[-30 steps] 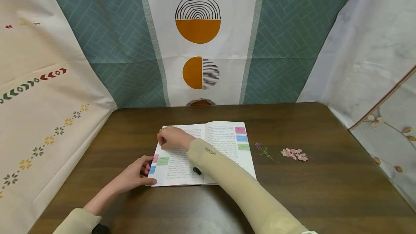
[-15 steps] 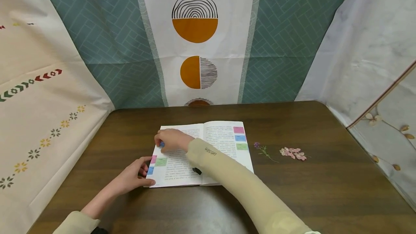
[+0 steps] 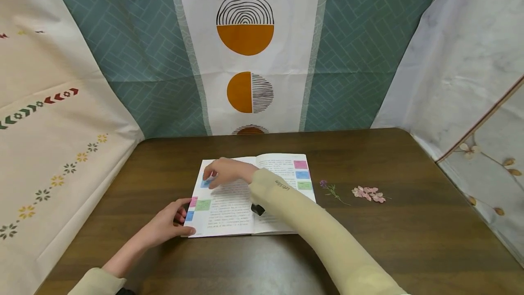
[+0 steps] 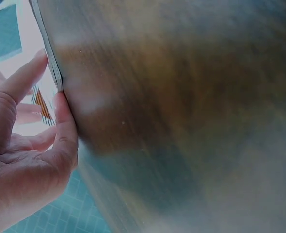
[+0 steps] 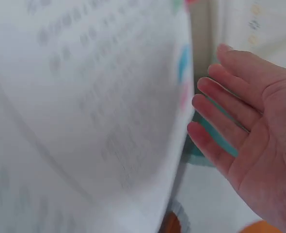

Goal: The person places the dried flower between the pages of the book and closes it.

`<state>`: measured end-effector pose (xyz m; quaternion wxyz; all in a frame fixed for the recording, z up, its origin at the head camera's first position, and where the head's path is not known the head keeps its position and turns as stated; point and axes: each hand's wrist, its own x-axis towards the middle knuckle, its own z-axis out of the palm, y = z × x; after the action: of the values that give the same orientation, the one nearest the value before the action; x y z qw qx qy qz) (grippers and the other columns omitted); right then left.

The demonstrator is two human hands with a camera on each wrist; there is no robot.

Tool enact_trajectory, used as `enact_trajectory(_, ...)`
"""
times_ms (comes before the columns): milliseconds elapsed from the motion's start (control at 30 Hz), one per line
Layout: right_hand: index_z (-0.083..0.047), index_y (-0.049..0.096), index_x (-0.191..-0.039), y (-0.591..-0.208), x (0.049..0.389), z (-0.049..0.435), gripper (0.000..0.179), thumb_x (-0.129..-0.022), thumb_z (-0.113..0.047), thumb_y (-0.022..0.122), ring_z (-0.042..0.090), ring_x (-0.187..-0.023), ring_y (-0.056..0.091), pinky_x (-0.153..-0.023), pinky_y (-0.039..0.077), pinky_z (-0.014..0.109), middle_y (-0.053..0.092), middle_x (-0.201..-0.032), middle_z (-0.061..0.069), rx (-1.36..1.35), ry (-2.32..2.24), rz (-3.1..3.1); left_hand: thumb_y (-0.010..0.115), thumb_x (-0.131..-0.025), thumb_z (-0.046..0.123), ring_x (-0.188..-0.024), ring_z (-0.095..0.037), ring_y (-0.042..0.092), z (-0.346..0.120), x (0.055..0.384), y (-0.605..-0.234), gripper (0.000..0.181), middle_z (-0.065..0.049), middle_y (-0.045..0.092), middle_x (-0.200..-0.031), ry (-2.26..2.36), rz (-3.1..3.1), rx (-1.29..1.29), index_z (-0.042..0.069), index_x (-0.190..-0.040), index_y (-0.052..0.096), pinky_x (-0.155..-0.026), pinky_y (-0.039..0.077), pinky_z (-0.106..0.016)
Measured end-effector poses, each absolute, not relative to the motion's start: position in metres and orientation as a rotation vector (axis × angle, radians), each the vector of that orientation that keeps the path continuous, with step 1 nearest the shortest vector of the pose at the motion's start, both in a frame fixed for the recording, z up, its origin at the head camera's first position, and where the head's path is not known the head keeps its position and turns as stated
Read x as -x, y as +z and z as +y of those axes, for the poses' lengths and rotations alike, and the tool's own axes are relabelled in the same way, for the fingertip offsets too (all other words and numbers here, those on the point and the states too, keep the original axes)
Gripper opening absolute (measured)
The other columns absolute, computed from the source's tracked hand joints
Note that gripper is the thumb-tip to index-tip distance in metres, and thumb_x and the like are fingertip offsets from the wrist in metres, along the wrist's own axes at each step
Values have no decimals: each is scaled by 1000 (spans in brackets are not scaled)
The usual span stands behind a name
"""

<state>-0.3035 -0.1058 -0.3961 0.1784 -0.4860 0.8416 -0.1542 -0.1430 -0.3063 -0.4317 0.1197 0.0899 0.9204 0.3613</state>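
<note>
Starting at the left, I see the left hand [image 3: 168, 224] at the near left corner of a book [image 3: 233, 206] that lies spread flat; its thumb rests on the corner and its fingers reach along the outer edge without wrapping it, beside a pink tab [image 3: 193, 201], a green note [image 3: 203, 205] and a blue tab [image 3: 189, 216]. Farther back on the same left page, a blue note [image 3: 205, 184] shows partly beneath the right hand [image 3: 225, 172]. From the right wrist those fingers look extended and loosely fanned, gripping nothing I can make out; whether a fingertip touches the note I cannot tell. I judge the step in hand to be settling this note onto the paper; the next move seems to call for a light press, then a clean lift so nothing drags. Down the right page's outer edge run three coloured notes [image 3: 302, 175]. Right of the book, on the dark wooden surface [image 3: 389, 240], lie a purple flower sprig [image 3: 330, 190] and pink flowers [image 3: 370, 194]. Around it I have a patterned cream cloth [image 3: 61, 135] at left, a green-and-white hanging [image 3: 356, 58] at the far side, and a pale marbled cloth [image 3: 471, 81] at right.
</note>
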Motion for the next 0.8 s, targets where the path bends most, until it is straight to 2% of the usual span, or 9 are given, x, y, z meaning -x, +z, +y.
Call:
enact_trajectory(167,-12,67,-125,-374,305,-79,34,-94,-26,68,19,-118,61,-101,47,24,69,-124,0,1377,-570,2397,87,-75,23,-85,-17,47,-308,141,-427,88,-10,50,-99,1040,2700,-237,-6,-143,39,-68,48,-21)
enact_trajectory(367,-14,70,-117,-355,295,-38,26,-96,-28,65,16,-108,63,-95,50,28,71,-115,-1,1270,-684,2564,86,-75,23,-85,-17,47,-308,138,-428,88,-10,50,-100,1043,2696,-242,-6,-143,39,-68,47,-21)
enact_trajectory(800,-14,70,-112,-357,271,72,20,-94,-22,68,22,-102,65,-88,54,37,71,-111,3,1067,-930,2861,86,-76,22,-85,-17,47,-303,143,-430,88,-11,50,-99,1062,2658,-258,-8,-143,38,-68,48,-22)
